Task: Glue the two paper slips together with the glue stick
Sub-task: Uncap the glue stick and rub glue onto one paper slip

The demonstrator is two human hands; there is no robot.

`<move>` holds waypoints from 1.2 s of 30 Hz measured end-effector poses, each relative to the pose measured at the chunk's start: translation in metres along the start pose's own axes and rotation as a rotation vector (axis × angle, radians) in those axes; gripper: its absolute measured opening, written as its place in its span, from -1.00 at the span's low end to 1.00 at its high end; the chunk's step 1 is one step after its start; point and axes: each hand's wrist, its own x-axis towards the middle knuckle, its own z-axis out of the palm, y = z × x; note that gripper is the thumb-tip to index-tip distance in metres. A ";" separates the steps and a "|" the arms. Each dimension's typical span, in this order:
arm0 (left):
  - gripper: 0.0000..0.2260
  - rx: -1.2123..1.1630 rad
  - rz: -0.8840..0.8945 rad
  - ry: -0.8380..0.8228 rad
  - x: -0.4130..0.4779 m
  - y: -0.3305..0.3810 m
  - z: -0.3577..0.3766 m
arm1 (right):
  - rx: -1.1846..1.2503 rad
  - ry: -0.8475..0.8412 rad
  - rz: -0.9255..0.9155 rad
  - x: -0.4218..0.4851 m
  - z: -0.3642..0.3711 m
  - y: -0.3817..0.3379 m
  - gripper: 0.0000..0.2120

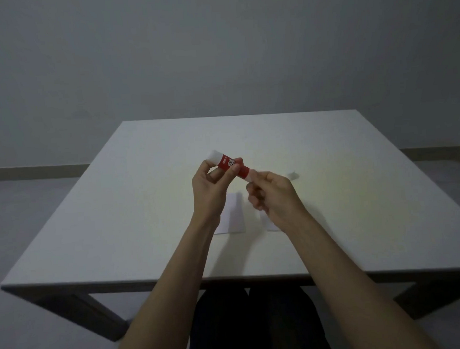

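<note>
A red and white glue stick (226,162) is held level above the white table (117,209), its white end pointing far left. My left hand (210,188) pinches the red body between thumb and fingers. My right hand (271,196) grips the stick's near-right end with its fingertips. Under the hands lie two white paper slips: one (234,215) between my wrists, the other (270,224) mostly hidden beneath my right wrist. A small white piece that looks like a cap (293,174) lies on the table just right of my right hand.
The table stands against a plain grey wall. Its near edge (203,275) crosses above my dark-clothed legs (255,322). Grey floor shows on both sides.
</note>
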 end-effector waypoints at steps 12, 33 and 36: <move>-0.85 -0.016 -0.014 -0.050 0.001 -0.006 0.005 | -0.042 -0.031 -0.048 -0.001 -0.006 0.001 -0.82; -0.37 1.333 -0.077 -0.603 0.018 -0.012 -0.099 | -0.142 0.096 -0.051 0.023 -0.015 0.010 -0.95; -0.29 1.396 -0.076 -0.692 0.012 -0.026 -0.099 | -0.338 0.032 -0.131 0.023 -0.008 0.023 -0.90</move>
